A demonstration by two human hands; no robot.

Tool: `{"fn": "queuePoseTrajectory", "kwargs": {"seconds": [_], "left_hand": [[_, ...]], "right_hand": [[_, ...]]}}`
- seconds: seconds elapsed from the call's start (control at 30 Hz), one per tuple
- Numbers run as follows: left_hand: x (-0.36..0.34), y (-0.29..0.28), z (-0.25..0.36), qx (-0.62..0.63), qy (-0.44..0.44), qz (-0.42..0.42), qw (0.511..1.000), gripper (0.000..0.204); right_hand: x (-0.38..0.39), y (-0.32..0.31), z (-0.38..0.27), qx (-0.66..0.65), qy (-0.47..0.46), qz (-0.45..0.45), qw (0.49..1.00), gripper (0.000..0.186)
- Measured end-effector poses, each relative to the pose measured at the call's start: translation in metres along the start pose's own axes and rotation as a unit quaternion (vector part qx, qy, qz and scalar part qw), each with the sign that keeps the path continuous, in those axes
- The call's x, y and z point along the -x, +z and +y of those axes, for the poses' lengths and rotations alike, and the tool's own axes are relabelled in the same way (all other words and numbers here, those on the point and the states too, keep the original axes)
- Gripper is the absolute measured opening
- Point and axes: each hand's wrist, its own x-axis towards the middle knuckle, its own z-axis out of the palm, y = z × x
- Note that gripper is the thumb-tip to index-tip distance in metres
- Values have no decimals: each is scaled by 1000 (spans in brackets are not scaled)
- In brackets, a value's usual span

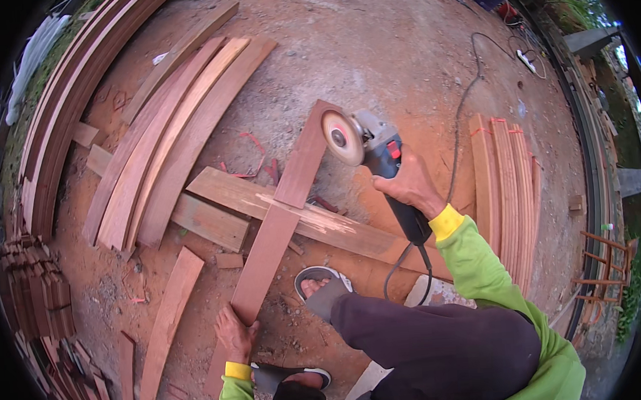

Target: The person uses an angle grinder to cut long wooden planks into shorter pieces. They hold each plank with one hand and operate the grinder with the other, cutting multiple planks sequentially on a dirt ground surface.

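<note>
My right hand (412,183) is wrapped around the body of a blue and black angle grinder (401,209), with its round disc (342,136) upright at the far right edge of a reddish-brown plank (262,264). Whether the disc touches the wood, I cannot tell. My left hand (235,336) grips the plank's near part, thumb on one side and fingers on the other. A seam or cut line crosses the plank near its middle. Beneath, a paler board (325,225) with a scraped, splintered face lies crosswise and supports it.
Long boards (176,142) lie at the left, with stacked planks (53,149) beyond. A strapped bundle of boards (507,197) lies at the right. The grinder's black cord (456,131) runs to a white power strip (527,62). My sandalled feet (318,283) are close to the plank.
</note>
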Motion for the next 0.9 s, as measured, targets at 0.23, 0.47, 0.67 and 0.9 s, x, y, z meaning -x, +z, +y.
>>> {"fn": "queuePoseTrajectory", "kwargs": {"seconds": [0.23,0.47,0.67,0.9], "left_hand": [[27,-27,-19,55,25,89,994,95],[-7,-77,4,85,12,164,983,87],[-106,-150,16,31,2,198,980,82],[-233,-257,52,33,91,355,930,81]], "right_hand": [[1,4,-17,1,-10,-2,1000,53],[-4,0,6,-15,-2,2,1000,51],[-6,-7,4,-15,-2,6,1000,50],[-2,-11,-7,-3,-32,19,999,41]]}}
